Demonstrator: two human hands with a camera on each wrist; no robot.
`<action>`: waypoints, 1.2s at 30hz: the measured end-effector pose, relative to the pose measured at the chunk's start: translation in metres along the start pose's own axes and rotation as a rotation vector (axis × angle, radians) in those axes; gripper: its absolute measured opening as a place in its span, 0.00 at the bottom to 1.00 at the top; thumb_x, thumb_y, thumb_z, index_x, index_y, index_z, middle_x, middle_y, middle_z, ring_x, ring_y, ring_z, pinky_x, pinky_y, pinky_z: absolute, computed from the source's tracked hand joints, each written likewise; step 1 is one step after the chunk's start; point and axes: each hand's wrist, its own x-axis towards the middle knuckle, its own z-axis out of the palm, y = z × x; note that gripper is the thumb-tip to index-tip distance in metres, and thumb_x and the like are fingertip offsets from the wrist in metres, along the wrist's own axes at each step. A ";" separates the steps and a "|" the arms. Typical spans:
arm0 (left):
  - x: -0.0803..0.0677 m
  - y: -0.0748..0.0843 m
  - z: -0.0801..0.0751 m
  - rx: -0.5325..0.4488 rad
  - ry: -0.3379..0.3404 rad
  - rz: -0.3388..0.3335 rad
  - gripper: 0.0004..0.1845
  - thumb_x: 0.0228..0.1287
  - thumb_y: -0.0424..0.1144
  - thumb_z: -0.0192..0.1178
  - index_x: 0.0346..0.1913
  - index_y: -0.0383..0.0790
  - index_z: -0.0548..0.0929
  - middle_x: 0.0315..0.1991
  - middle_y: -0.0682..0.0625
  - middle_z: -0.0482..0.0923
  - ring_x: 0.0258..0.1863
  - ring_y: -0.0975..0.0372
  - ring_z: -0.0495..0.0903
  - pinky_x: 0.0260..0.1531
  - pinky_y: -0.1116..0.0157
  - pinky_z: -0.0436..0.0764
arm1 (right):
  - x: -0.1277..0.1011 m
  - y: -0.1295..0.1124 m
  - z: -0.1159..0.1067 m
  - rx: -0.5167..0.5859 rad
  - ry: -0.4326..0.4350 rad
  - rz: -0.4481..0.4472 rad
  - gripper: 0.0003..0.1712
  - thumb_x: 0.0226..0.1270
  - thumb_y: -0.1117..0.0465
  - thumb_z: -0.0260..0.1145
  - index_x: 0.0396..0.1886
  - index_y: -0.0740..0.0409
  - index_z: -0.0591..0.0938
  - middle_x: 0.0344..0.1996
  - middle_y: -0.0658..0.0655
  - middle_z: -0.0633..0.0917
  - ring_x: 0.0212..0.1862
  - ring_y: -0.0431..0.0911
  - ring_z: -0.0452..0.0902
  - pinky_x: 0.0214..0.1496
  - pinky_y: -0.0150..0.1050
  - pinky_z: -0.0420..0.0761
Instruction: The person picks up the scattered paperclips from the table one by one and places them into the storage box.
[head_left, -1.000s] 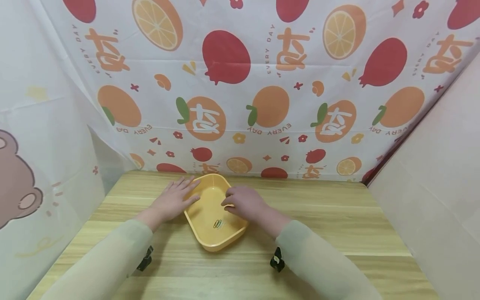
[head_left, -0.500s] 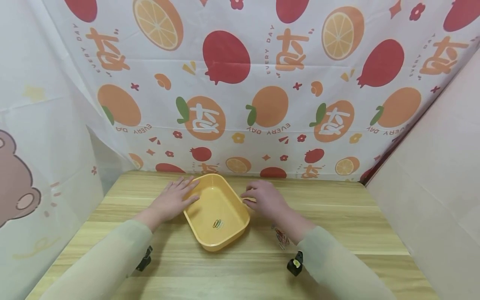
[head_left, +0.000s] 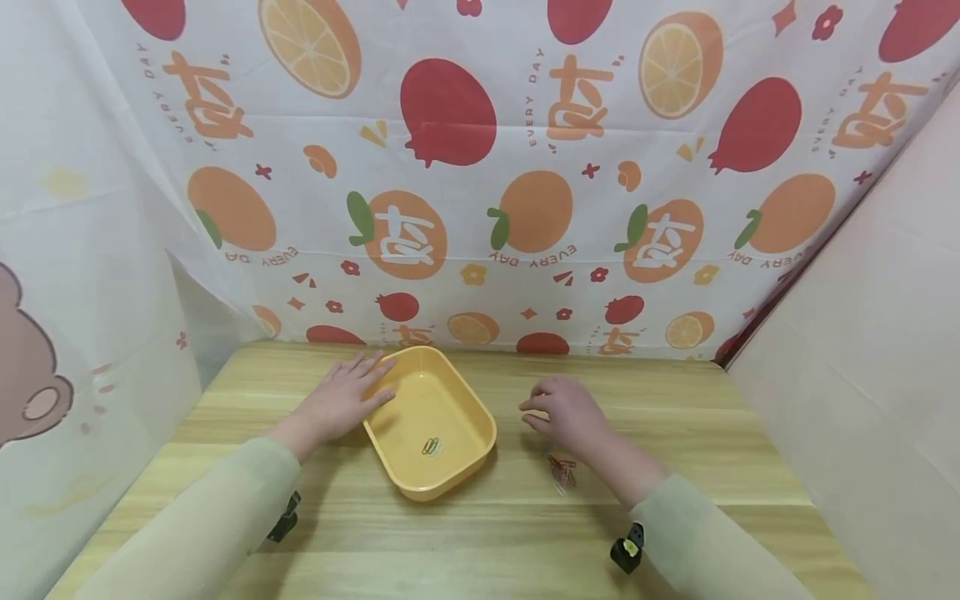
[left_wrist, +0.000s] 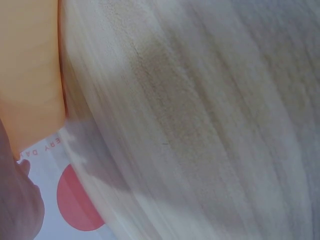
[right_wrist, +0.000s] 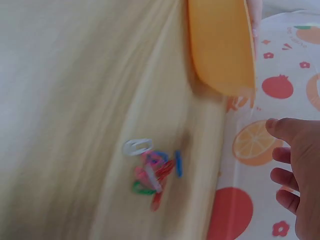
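A yellow tray (head_left: 450,408) sits at the middle of the table with a few paper clips (head_left: 432,447) on its floor. My left hand (head_left: 341,402) rests on the tray's left rim, fingers spread and straight. To the right of the tray, my right hand (head_left: 570,412) hovers over the table with loosely bent fingers and nothing between them. Just below that hand lies a small pile of coloured paper clips (head_left: 561,472). In the right wrist view the pile (right_wrist: 155,172) shows red, pink, blue, green and white clips, somewhat blurred.
The wooden table (head_left: 420,550) runs back to a fruit-printed cloth (head_left: 480,208). White cloth walls (head_left: 885,375) stand at left and right. A dark wrist camera (head_left: 627,548) hangs under the right sleeve, and another (head_left: 285,518) under the left.
My right hand has moved from over the tray to the right, coming above the paper clip pile, which has come into sight. The left hand has stayed on the tray rim.
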 end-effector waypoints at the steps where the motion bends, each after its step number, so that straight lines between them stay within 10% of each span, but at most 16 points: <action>1: -0.001 -0.001 0.000 0.001 0.001 -0.002 0.37 0.75 0.63 0.44 0.79 0.48 0.56 0.79 0.43 0.47 0.77 0.40 0.43 0.72 0.37 0.40 | -0.003 0.002 0.001 -0.005 -0.013 0.008 0.10 0.60 0.54 0.75 0.41 0.48 0.91 0.38 0.49 0.85 0.43 0.46 0.79 0.52 0.47 0.79; 18: 0.001 -0.001 0.000 -0.006 -0.004 -0.002 0.36 0.75 0.61 0.45 0.79 0.50 0.55 0.80 0.44 0.46 0.77 0.41 0.42 0.72 0.38 0.39 | -0.069 0.030 0.019 -0.010 -0.090 0.103 0.05 0.59 0.55 0.75 0.34 0.49 0.91 0.35 0.48 0.85 0.39 0.45 0.79 0.47 0.46 0.80; 36: -0.001 -0.003 0.000 -0.008 -0.003 -0.010 0.36 0.75 0.62 0.45 0.79 0.51 0.55 0.79 0.44 0.47 0.77 0.40 0.43 0.72 0.37 0.39 | -0.085 0.036 0.028 0.002 -0.119 0.079 0.04 0.61 0.54 0.74 0.35 0.47 0.90 0.34 0.44 0.84 0.41 0.43 0.79 0.49 0.44 0.80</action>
